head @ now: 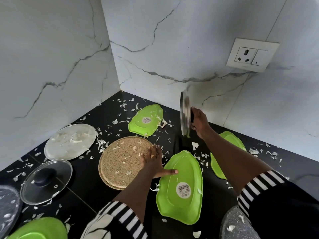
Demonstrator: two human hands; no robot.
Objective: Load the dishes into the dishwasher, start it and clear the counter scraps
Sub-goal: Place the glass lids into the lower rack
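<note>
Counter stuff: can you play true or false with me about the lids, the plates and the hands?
1. The right hand holds a metal lid up on its edge. True.
2. The glass lid has a red knob. False: its knob is black.
3. The left hand lies flat, fingers straight, on the edge of the tan plate. True.
4. Something is plugged into the wall socket. False: its holes are free.
5. The green plate under the left thumb has a sticker on it. True.
</note>
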